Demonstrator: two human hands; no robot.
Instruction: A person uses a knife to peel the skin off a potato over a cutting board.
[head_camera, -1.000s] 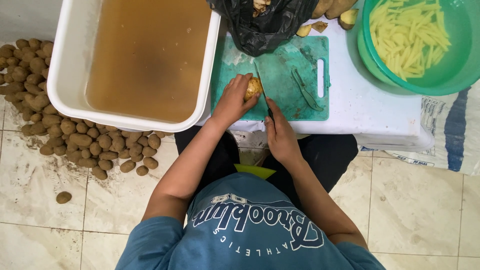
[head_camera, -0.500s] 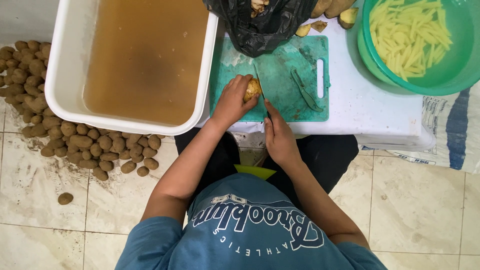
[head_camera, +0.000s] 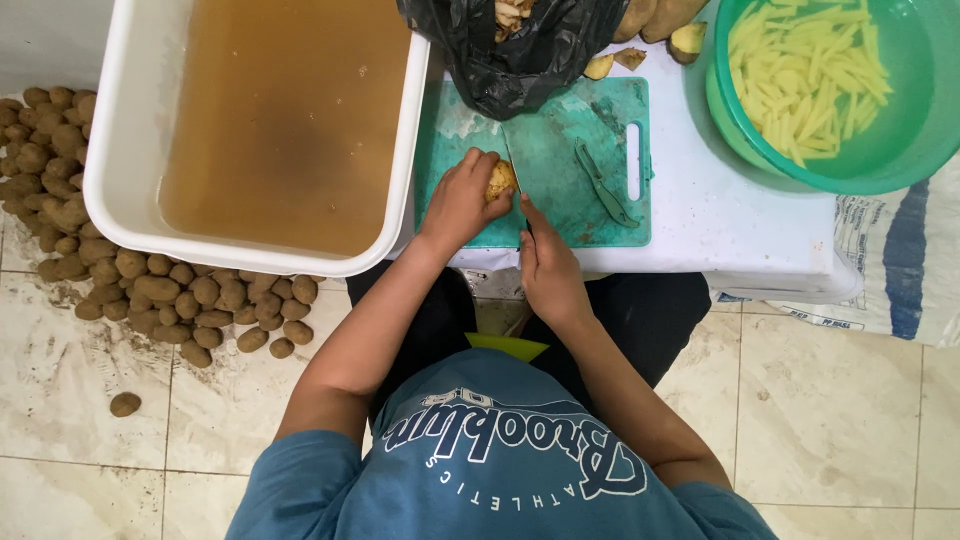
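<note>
The left hand (head_camera: 458, 203) had its fingers curled tight on a potato (head_camera: 501, 180), so it would not roll on the green cutting board (head_camera: 560, 150). The right hand (head_camera: 545, 268) gripped a knife (head_camera: 517, 185), with its blade just beside those fingertips.

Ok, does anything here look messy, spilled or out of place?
Yes. A big heap of unpeeled potatoes lies loose on the dirty tiled floor, one stray apart from it. The white tub holds murky brown water and overhangs the table's edge.
</note>
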